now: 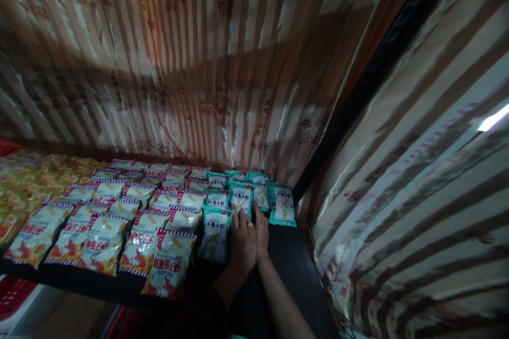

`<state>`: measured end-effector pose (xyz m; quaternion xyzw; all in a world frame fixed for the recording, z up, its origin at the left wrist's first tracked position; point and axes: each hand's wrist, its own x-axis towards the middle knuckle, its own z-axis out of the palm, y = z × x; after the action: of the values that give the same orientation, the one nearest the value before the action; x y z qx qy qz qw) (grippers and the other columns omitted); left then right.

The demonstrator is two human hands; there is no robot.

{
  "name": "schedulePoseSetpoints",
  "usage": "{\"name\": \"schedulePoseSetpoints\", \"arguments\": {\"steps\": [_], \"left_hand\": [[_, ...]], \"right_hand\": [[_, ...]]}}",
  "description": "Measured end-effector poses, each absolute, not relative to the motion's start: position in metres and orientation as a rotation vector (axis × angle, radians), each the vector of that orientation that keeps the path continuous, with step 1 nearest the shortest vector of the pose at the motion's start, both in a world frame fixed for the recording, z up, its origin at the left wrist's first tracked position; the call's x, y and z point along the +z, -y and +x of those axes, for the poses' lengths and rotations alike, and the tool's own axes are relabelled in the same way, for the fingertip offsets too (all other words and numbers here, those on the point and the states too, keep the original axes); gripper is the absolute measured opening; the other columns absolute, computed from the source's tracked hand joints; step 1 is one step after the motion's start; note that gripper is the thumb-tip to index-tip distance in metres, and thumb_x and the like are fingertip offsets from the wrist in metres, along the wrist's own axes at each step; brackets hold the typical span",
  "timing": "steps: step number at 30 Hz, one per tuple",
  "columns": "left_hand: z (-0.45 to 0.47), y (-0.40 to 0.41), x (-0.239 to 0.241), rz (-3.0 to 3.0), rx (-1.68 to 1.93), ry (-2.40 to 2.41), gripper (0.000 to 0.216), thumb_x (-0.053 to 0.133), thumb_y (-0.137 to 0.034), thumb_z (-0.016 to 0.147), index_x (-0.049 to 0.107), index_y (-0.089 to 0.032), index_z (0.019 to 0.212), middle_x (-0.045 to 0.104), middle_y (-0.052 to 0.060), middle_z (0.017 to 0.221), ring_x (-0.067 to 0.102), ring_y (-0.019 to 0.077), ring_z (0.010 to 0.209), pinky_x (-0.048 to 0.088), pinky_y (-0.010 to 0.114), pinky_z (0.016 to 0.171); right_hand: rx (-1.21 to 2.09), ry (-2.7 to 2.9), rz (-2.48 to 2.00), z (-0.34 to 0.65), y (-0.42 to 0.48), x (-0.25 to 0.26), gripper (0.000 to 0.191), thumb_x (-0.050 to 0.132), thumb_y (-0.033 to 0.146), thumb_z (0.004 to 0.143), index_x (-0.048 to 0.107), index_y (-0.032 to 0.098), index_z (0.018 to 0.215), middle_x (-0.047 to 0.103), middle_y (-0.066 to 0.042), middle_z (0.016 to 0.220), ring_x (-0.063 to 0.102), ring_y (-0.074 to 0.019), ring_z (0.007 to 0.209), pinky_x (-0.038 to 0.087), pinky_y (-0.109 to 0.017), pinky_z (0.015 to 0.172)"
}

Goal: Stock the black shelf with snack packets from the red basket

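Note:
A teal-edged snack bag [241,197] stands in the group of small fish-and-shrimp snack bags at the right of the shelf. My left hand [243,241] has its fingers bunched on the lower front of this bag. Close against it, my right hand [261,233] holds the bag's lower right edge; its fingertips are partly hidden among the packs. Another teal bag [215,235] lies in front and to the left of my hands. To the right is one more teal bag [283,204], apart from my fingers.
Rows of white snack bags with striped edges [169,262] fill the shelf to the left, with yellow packs [24,190] farther left. A dark post [358,95] rises behind the right corner. Striped sheeting [178,63] hangs behind. A red basket [16,294] sits below.

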<state>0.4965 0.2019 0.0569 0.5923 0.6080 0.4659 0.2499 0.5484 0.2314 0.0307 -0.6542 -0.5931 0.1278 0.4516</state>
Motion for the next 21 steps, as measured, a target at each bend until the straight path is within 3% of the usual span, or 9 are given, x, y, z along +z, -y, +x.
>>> {"name": "schedulePoseSetpoints", "arguments": {"steps": [5, 7, 13, 21], "left_hand": [[0.486, -0.184, 0.066, 1.666, 1.242, -1.685, 0.048, 0.033, -0.023, 0.089, 0.045, -0.007, 0.132, 0.026, 0.018, 0.15, 0.019, 0.0265, 0.141, 0.021, 0.045, 0.115], [0.484, -0.174, 0.068, 1.712, 1.192, -1.689, 0.049, 0.029, -0.023, 0.09, 0.046, -0.002, 0.131, 0.025, 0.021, 0.15, 0.016, 0.027, 0.142, 0.019, 0.045, 0.116], [0.487, -0.132, 0.067, 1.768, 1.096, -1.627, 0.048, 0.026, -0.027, 0.092, 0.051, -0.005, 0.127, 0.038, 0.018, 0.145, 0.028, 0.0252, 0.138, 0.026, 0.045, 0.114], [0.472, -0.058, 0.065, 1.757, 1.021, -1.444, 0.044, 0.028, -0.021, 0.089, 0.055, -0.013, 0.123, 0.056, 0.012, 0.129, 0.049, 0.0199, 0.122, 0.037, 0.038, 0.107]], "right_hand": [[0.288, 1.46, -1.601, 0.553, -0.225, 0.028, 0.055, 0.039, 0.042, 0.081, 0.052, 0.012, 0.125, 0.058, -0.016, 0.125, 0.052, -0.0262, 0.115, 0.039, -0.043, 0.1], [0.25, 1.454, -1.59, 0.556, -0.216, 0.028, 0.052, 0.04, 0.04, 0.081, 0.053, 0.013, 0.123, 0.059, -0.016, 0.123, 0.053, -0.0258, 0.114, 0.039, -0.045, 0.099], [0.246, 1.447, -1.57, 0.56, -0.17, 0.031, 0.046, 0.041, 0.029, 0.077, 0.056, 0.015, 0.118, 0.06, -0.013, 0.12, 0.053, -0.0236, 0.113, 0.041, -0.044, 0.098], [0.509, 1.392, -1.514, 0.549, -0.083, 0.036, 0.04, 0.038, 0.021, 0.075, 0.063, 0.019, 0.107, 0.063, -0.009, 0.109, 0.057, -0.0203, 0.105, 0.044, -0.038, 0.097]]}}
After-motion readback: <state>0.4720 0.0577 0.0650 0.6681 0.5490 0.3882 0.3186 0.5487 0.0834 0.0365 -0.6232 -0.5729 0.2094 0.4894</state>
